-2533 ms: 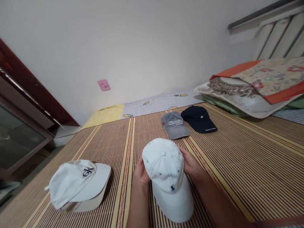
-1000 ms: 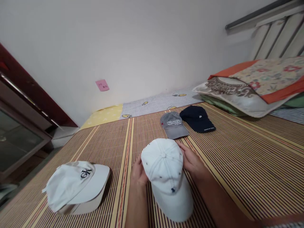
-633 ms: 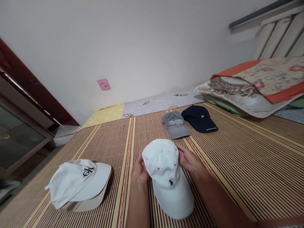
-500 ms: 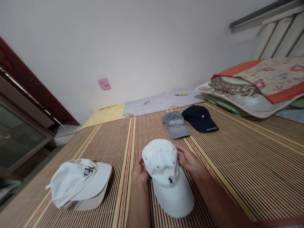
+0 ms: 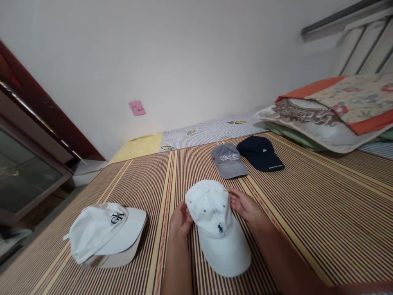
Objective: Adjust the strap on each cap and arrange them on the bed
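Note:
A white baseball cap (image 5: 211, 221) with a small dark blue emblem lies crown up in front of me, its brim pointing toward me. My left hand (image 5: 181, 217) grips the cap's left edge, some fingertips hidden beneath it. On the other side my right hand (image 5: 244, 207) has its fingers curled at the right rear edge. To the left, a white cap with black lettering (image 5: 102, 229) rests on a beige-brimmed cap (image 5: 119, 259). Beyond my hands sit a grey cap (image 5: 229, 161) with white script and a navy cap (image 5: 260, 153), side by side and touching.
A striped bamboo mat (image 5: 147, 184) covers the bed. Stacked pillows (image 5: 319, 123) with a floral cover lie at the far right, below a radiator (image 5: 365, 45). A pink note (image 5: 136, 107) is on the wall. A glass-fronted cabinet (image 5: 27, 172) stands at the left.
The view has shifted slightly. Both hands stay at the white cap's sides, and the cap has barely moved. The other caps lie as before.

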`<state>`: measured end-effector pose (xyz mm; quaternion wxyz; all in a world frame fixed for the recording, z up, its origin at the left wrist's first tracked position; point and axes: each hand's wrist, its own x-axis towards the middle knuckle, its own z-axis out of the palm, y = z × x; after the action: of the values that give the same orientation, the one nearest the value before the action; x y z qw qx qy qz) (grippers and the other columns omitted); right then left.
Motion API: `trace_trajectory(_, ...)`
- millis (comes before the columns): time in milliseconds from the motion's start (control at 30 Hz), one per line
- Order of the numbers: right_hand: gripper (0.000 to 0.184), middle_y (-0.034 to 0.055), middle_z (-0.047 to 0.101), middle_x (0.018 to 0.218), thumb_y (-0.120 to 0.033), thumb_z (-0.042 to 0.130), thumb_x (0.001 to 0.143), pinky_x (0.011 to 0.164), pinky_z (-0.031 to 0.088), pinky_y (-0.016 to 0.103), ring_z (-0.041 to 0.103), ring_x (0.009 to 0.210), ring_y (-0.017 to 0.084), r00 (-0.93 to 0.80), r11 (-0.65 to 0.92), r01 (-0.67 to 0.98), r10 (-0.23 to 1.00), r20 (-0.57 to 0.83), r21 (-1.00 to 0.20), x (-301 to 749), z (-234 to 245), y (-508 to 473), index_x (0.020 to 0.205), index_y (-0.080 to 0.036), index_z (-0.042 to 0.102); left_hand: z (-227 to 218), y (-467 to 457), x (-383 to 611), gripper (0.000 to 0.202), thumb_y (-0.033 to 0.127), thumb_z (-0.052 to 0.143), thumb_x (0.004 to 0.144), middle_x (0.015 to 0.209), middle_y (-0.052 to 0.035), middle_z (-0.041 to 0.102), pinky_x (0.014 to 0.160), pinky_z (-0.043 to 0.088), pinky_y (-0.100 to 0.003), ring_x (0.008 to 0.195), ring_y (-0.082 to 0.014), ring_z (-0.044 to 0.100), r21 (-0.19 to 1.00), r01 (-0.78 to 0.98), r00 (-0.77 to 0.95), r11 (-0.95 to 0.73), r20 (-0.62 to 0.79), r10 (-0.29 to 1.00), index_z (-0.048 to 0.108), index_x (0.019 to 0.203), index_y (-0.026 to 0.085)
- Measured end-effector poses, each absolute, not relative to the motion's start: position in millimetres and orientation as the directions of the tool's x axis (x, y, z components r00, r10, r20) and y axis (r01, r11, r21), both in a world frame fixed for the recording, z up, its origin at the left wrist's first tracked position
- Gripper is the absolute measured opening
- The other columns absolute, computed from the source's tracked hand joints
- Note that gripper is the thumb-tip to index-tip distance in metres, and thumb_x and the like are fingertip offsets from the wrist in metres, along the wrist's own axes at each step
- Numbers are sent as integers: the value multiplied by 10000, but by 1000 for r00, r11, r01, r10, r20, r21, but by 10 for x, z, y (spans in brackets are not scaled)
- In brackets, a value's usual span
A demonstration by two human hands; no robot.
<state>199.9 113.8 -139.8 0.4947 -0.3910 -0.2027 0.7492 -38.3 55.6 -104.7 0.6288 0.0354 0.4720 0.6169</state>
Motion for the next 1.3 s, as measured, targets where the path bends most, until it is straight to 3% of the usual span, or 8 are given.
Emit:
trace_trajectory(167,45,109,797,870,-199,683,872,754,593,293,757,836,217,-221,-454,-547,889,-402,-704,2061,-1402,1129,903,-190,715,-991,414,-482,248,237,512,1034,746,-7,690,570,567,-255,622,-127,659,701,-651,-240,292,-554,797,642,853,127)
trace_trajectory(333,100,164,790,898,-212,690,874,843,608,365,765,905,260,-246,-468,-532,883,-400,-706,2169,-1353,1011,947,-149,718,-920,132,-402,250,87,501,979,751,-114,747,647,597,-255,670,-160,712,735,-609,-223,299,-520,825,649,778,106)
trace_trajectory(500,127,158,793,914,-236,773,824,877,614,407,767,925,279,-209,-405,-530,914,-348,-745,2264,-1276,845,910,-153,728,-893,-176,-258,117,54,577,923,890,-203,779,712,609,-293,757,-218,753,772,-570,-237,283,-484,843,693,937,40)
trace_trajectory(700,148,165,795,912,-239,823,781,822,623,373,770,909,284,-77,-319,-540,940,-332,-779,2456,-1289,514,884,-172,740,-1009,-747,-39,120,47,571,940,901,-136,783,727,606,-287,788,-192,755,816,-546,-442,189,-472,763,637,1025,101)
trace_trajectory(800,191,137,798,925,-261,825,770,789,618,342,762,904,261,-9,-287,-565,940,-342,-774,2538,-1339,255,926,-182,749,-1059,-1056,176,185,100,546,974,852,-207,776,653,616,-328,715,-249,766,738,-607,-354,296,-584,730,586,1135,20)
trace_trajectory(933,274,90,787,825,-307,876,678,717,604,316,742,801,226,12,-255,-613,943,-331,-748,2507,-1386,-48,895,-190,757,-1159,-1258,452,484,187,498,1018,792,-252,765,592,625,-334,666,-307,777,475,-753,-123,454,-781,612,400,1403,-90)
trace_trajectory(1067,316,74,765,753,-326,897,611,652,583,309,713,702,205,-20,-240,-635,955,-295,-734,2377,-1402,-153,853,-174,762,-1247,-1265,635,594,115,523,989,821,-285,768,568,642,-310,714,-340,783,359,-842,-24,403,-771,637,294,1478,-133)
trace_trajectory(1300,292,46,749,716,-323,888,592,639,570,296,693,671,186,22,-174,-645,969,-245,-744,2302,-1439,-82,813,-194,747,-1021,-1179,743,653,20,545,961,821,-238,785,646,682,-317,824,-351,778,281,-914,-3,292,-726,688,246,1534,-76)
